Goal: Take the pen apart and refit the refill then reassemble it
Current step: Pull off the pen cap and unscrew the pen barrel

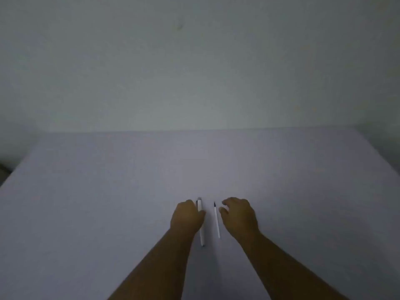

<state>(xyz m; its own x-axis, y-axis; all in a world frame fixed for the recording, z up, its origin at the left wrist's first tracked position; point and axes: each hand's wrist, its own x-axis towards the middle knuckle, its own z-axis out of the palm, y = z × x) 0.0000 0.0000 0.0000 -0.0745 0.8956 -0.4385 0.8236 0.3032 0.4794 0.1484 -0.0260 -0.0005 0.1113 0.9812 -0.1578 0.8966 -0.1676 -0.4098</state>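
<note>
A white pen barrel [201,232] lies on the table, pointing away from me, its far end with a dark clip. My left hand [186,216] rests over its upper part, thumb against the barrel. A thin white refill [216,221] with a dark tip at its far end lies alone on the table, parallel to the barrel and just to its right. My right hand [239,215] hovers right beside the refill with fingers curled and apart, holding nothing. Whether the left hand truly grips the barrel is hard to tell in the dim light.
The table [108,202] has a plain pale lilac-grey surface; its far edge meets a bare wall [194,72]. The left and right table edges slant inward toward the back.
</note>
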